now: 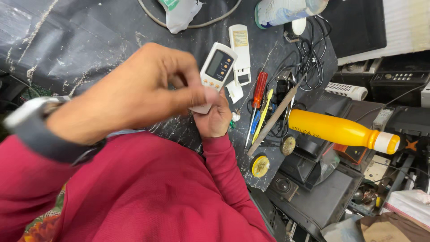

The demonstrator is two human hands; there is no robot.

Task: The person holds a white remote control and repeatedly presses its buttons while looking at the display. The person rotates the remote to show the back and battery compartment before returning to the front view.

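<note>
Pinched tight at the fingers (193, 97) of the left hand (134, 92), thumb and forefinger closed onto a small pale piece (201, 109), flat and thin, held up above the counter (89, 40). Gripped from below as well by the right hand (214, 120), curled in close with no gap showing, fingertips touching the same piece and meeting the left's. Looks like fine two-handed fiddling with that piece, mid-handling and not set down. Calls for a steady pinch and small, careful motion, going by how thin and slight it seems. Hard to tell what the piece actually is, with part of it hidden behind the thumb. Just beyond the hands, lying on the counter: a white remote control (218, 67) with a grey screen, and a second long white casing (239, 51) just beside it. Further right, a red-handled screwdriver (259, 89), a slim yellow tool (264, 112) and a pale wooden strip (275, 116), all near one another. Past those, a tangle of black cables (311, 54), and off the counter's edge a yellow bottle (333, 129) lying on its side among dark electronic boxes.
</note>
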